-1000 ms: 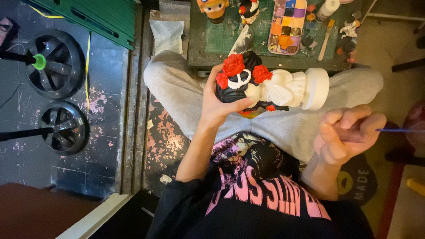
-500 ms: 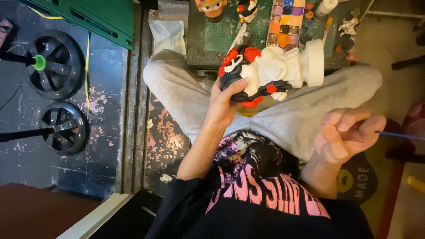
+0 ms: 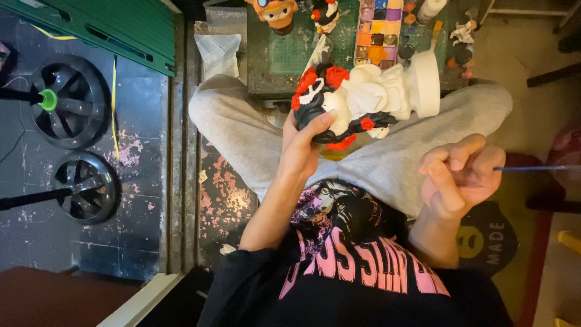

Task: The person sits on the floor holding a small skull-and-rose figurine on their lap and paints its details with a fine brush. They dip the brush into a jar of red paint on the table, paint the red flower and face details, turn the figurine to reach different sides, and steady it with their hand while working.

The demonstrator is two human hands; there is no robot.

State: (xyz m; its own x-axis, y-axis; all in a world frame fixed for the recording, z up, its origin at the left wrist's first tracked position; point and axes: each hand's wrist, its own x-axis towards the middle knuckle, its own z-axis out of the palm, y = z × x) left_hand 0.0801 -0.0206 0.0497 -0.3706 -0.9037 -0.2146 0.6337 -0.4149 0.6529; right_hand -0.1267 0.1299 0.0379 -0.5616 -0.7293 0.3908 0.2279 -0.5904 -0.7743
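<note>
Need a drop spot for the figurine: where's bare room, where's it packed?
Free: the grey-trousered lap between left hand and right hand. Crowded: green mat table, with paint palette, small figures and bottles beside the plaster figurine.

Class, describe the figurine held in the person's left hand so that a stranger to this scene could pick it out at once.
Start at the grey trousers of the seated person, in front of the low green work table. Above the lap, the left hand grips a plaster figurine lying sideways. Unlike the two small, fully coloured figures on the table, it is large and mostly bare white, with red flowers and black paint at one end.
</note>
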